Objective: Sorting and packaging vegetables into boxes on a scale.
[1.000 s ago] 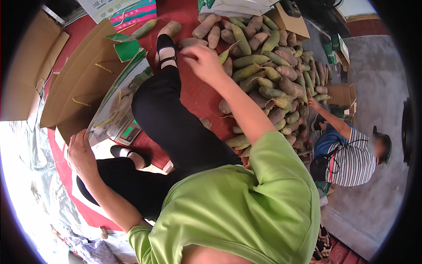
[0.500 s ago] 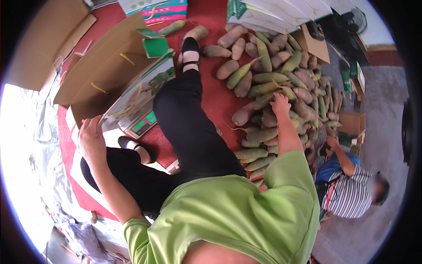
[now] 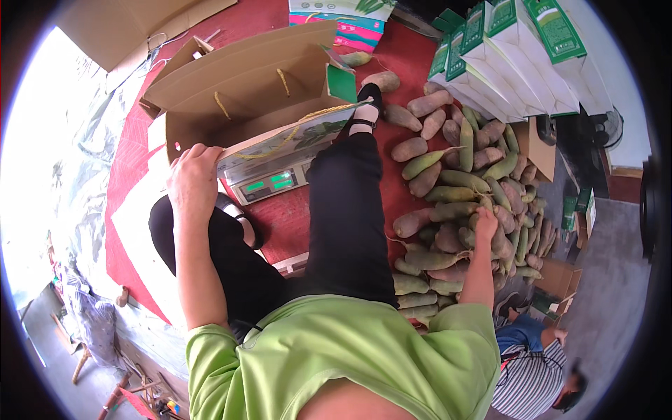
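An open cardboard gift box, brown inside with yellow rope handles, stands on a digital scale with green lit displays. My left hand grips the box's near left corner, its fingers over the rim. On the right, my right hand reaches into a heap of radishes, some green and some brownish with soil. Its fingers are curled at the end of a green radish; the hand itself partly hides the hold. No radish shows in the visible part of the box.
White and green boxes are stacked at the far right. Pink and blue boxes lie at the back. A person in a striped shirt is low on the right. My feet rest on red flooring beside the scale.
The view has swung, so the box, scale and heap sit further right in it. My right hand has gone from stretched fingers on the radishes to curled ones. The left still holds the box.
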A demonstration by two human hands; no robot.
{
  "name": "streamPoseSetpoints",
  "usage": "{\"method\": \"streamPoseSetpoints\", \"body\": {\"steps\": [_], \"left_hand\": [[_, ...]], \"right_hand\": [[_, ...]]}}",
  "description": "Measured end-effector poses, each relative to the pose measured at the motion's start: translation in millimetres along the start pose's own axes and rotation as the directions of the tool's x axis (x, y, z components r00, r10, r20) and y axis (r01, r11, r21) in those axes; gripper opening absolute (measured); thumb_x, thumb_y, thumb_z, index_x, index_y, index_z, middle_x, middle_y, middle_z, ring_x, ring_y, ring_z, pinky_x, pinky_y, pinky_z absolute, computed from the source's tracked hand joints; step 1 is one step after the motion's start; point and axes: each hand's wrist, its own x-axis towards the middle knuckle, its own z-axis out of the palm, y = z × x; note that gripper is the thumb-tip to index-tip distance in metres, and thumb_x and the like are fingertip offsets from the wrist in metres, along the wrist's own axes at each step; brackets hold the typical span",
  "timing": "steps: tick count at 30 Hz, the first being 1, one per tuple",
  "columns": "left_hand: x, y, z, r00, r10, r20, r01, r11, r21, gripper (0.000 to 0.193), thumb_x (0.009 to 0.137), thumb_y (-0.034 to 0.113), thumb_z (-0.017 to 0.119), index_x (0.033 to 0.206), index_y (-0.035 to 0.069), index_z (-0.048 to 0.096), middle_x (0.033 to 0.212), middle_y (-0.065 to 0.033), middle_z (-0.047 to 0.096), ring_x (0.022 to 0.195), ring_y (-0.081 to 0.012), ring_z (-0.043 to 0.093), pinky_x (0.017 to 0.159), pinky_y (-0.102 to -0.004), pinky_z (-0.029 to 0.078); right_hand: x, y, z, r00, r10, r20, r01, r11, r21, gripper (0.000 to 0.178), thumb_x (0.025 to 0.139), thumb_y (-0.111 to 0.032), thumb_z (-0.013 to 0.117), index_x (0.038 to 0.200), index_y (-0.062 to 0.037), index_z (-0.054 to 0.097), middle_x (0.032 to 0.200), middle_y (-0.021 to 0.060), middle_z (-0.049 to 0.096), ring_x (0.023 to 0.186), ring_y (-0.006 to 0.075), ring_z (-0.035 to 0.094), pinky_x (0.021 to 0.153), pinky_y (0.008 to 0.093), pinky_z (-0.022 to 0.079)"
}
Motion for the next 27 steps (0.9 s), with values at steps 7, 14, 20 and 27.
{"method": "streamPoseSetpoints", "body": {"steps": [7, 14, 20, 27], "left_hand": [[-6, -6, -2, 1.0, 0.008, -0.007, -0.008, 1.0, 0.026, 0.017, 0.081, 0.012, 0.057, 0.093, 0.012, 0.069, 0.085, -0.0048, 0.061, 0.089, -0.0249, 0.061, 0.08, -0.038, 0.048], [-4, -6, 3, 0.997, 0.052, -0.048, -0.052, 0.998, 0.02, 0.015, 0.077, 0.01, 0.057, 0.086, 0.014, 0.068, 0.08, -0.0031, 0.059, 0.088, -0.0223, 0.061, 0.079, -0.0359, 0.048], [-6, -7, -2, 0.999, 0.052, -0.007, -0.052, 0.999, 0.016, 0.02, 0.079, 0.007, 0.056, 0.092, 0.013, 0.069, 0.084, -0.0047, 0.061, 0.089, -0.0249, 0.062, 0.078, -0.0391, 0.049], [-6, -11, -1, 0.998, 0.068, -0.001, -0.068, 0.998, 0.012, 0.021, 0.078, 0.007, 0.055, 0.092, 0.013, 0.069, 0.083, -0.0049, 0.061, 0.088, -0.0253, 0.062, 0.076, -0.0385, 0.049]], "right_hand": [[24, -115, -57, 0.997, 0.074, 0.006, -0.068, 0.881, 0.468, 0.03, 0.097, -0.03, 0.048, 0.097, -0.0051, 0.065, 0.099, 0.0043, 0.063, 0.094, 0.014, 0.056, 0.078, 0.0352, 0.045], [4, -325, -126, 0.948, -0.308, 0.083, 0.141, 0.638, 0.757, 0.028, 0.098, -0.03, 0.047, 0.097, -0.0059, 0.061, 0.112, 0.0073, 0.062, 0.105, 0.0166, 0.055, 0.082, 0.035, 0.047], [-21, -479, -152, 0.648, -0.76, 0.05, 0.333, 0.342, 0.879, 0.028, 0.099, -0.027, 0.045, 0.094, -0.003, 0.058, 0.113, 0.0144, 0.063, 0.105, 0.0203, 0.059, 0.084, 0.037, 0.05], [-58, -586, -40, 0.416, -0.833, 0.364, 0.187, 0.471, 0.862, 0.026, 0.094, -0.03, 0.052, 0.1, -0.0071, 0.065, 0.108, 0.0061, 0.065, 0.105, 0.0172, 0.058, 0.081, 0.0374, 0.053]]}}
